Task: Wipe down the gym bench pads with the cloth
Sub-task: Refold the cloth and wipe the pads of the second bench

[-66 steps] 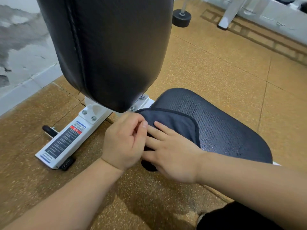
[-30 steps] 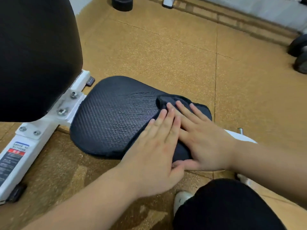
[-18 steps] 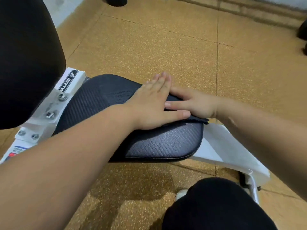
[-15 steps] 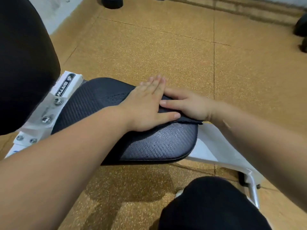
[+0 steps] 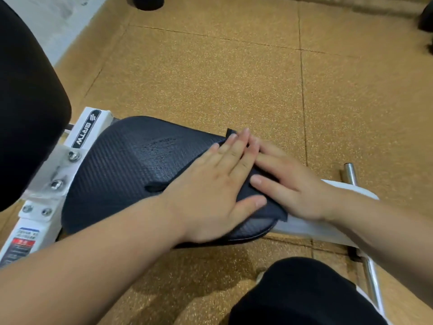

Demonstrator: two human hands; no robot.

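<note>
You are in a gym: speckled rubber floor tiles (image 5: 234,78), a black bench seat pad (image 5: 131,165), and a white steel frame (image 5: 89,127).

Left hand (image 5: 216,186) & right hand (image 5: 291,186) bare, forearms (image 5: 93,266) bare, w/ black trouser knee (image 5: 304,294) btm right.

We catch black lettering (image 5: 80,137) on the white frame (image 5: 103,116) just left of the seat pad (image 5: 131,165). It runs along the bar, and we read it as BRTW, with a striped emblem in a black oval (image 5: 93,117) at its far end. Lower left on the same frame we spot a sticker (image 5: 22,240), a blue band above a red one, but its small print is too blurred for us to read.
</note>
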